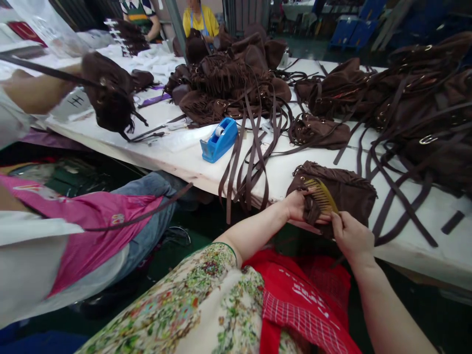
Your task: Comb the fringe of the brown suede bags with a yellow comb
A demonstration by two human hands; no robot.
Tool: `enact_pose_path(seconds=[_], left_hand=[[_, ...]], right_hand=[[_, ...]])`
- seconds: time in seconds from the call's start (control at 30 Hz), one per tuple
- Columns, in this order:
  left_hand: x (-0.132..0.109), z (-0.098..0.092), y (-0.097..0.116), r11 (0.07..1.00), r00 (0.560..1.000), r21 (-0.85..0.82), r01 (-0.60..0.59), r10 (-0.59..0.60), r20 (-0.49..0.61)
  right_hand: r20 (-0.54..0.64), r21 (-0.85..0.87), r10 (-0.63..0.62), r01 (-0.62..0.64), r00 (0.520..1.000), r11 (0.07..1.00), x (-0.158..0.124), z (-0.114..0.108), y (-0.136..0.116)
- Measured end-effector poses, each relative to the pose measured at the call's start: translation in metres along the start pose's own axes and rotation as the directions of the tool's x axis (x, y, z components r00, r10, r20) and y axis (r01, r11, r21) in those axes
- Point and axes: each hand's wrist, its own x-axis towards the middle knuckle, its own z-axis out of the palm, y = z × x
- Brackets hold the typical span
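A dark brown fringed bag lies at the front edge of the white table. My right hand grips the end of a yellowish comb, whose teeth point left over the bag's fringe. Beneath the comb, my left hand is at the bag's left part, its fingers closed around some of the brown fringe. Both hands are close together, with the comb between them.
A blue tape dispenser stands left of hanging brown straps. Brown bags are piled behind and at the right. A person in a pink apron holds another bag at the left.
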Motion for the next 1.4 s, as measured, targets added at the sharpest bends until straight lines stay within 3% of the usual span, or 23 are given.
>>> enact_pose_path(seconds=[0.1, 0.17, 0.3, 0.47, 0.6, 0.8, 1.03, 1.2, 1.4], left_hand=[[-0.002, 0.000, 0.002, 1.000, 0.999, -0.010, 0.019, -0.019, 0.026], [-0.002, 0.000, 0.003, 1.000, 0.998, -0.003, 0.031, -0.031, 0.045], [0.000, -0.003, 0.004, 0.999, 0.992, -0.002, 0.052, -0.051, 0.115], [-0.003, -0.006, 0.006, 0.998, 0.982, -0.033, 0.054, -0.047, 0.186], [-0.006, -0.009, 0.004, 0.998, 0.978, -0.067, 0.003, 0.011, 0.209], [-0.007, -0.009, -0.001, 0.999, 0.956, -0.016, 0.028, -0.022, 0.293], [-0.012, -0.001, -0.005, 1.000, 0.963, 0.013, -0.016, 0.012, 0.270], [-0.013, 0.001, -0.006, 1.000, 0.970, -0.023, -0.014, 0.020, 0.241], [-0.011, 0.005, -0.006, 0.995, 1.000, -0.098, -0.007, 0.008, 0.017]], right_hand=[[0.011, 0.219, 0.093, -0.093, 0.996, 0.971, -0.010, 0.000, 0.001], [0.041, 0.268, 0.083, -0.091, 0.996, 0.959, -0.013, -0.004, 0.004], [0.000, -0.042, -0.020, 0.020, 1.000, 0.999, -0.010, -0.015, 0.003], [0.117, -0.289, 0.017, 0.017, 0.993, 0.957, -0.003, -0.017, -0.010], [0.164, -0.283, 0.026, 0.022, 0.986, 0.959, -0.008, -0.011, -0.013], [0.276, -0.150, 0.080, -0.039, 0.958, 0.988, -0.013, -0.002, 0.003], [0.341, -0.066, 0.124, -0.108, 0.932, 0.992, -0.018, 0.003, 0.010], [0.383, -0.022, 0.074, -0.071, 0.921, 0.997, -0.022, 0.005, 0.013], [0.496, 0.155, -0.045, -0.038, 0.867, 0.987, -0.031, 0.010, 0.013]])
